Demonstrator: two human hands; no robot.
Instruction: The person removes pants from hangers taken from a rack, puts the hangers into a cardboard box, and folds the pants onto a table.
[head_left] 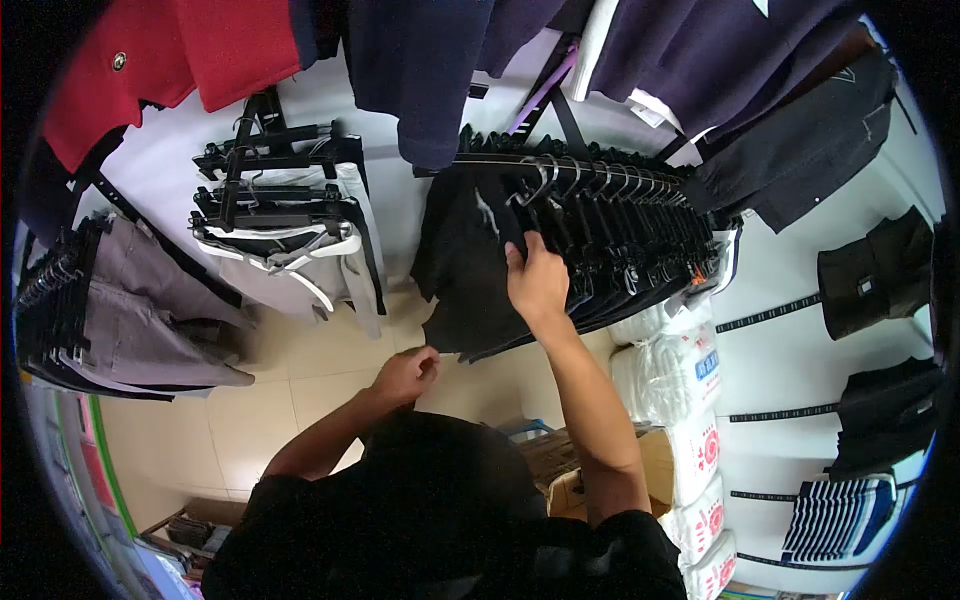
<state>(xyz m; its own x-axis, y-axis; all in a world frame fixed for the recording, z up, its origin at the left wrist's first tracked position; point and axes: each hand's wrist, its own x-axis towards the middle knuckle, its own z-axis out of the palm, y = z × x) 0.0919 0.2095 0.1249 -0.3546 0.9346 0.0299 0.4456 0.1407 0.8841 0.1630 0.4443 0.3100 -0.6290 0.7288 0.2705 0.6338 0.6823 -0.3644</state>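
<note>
A row of black pants (465, 265) hangs from a rail on clip hangers (600, 215) in front of me. My right hand (540, 280) is closed at the upper part of the front pair, just under the hanger hooks; thumb and index finger point up, and the exact grip is partly hidden by the hand. Lower down, my left hand (405, 377) has its fingers curled in at the bottom corner of the same dark cloth, touching or very close to it. Whether the hem is pinched there is hard to see.
Light trousers on black and white hangers (285, 240) hang at centre left, with grey pants (145, 310) farther left. Jackets (420, 70) hang overhead. White plastic-wrapped packs (675, 380) are stacked at right beside an open cardboard box (655, 465). Hats (870, 275) sit on wall arms.
</note>
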